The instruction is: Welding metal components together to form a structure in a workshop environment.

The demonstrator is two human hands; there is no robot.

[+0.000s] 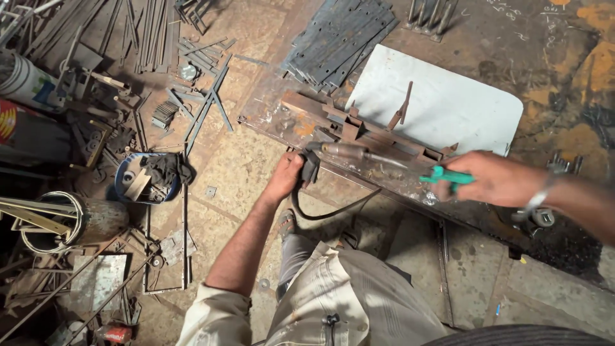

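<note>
Scrap-strewn workshop floor surrounds a steel tabletop. Left hand, grip clamped on the welding torch, points toward 3 o'clock at the rusty bracket; right hand grips a green-handled tool. Steady the torch, keeping its cable slack.

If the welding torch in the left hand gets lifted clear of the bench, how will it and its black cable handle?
The welding torch looks rigid and front-heavy, its metal neck reaching past the left hand. The black cable hangs in a slack loop, so it's probably floppy and may drag.
</note>
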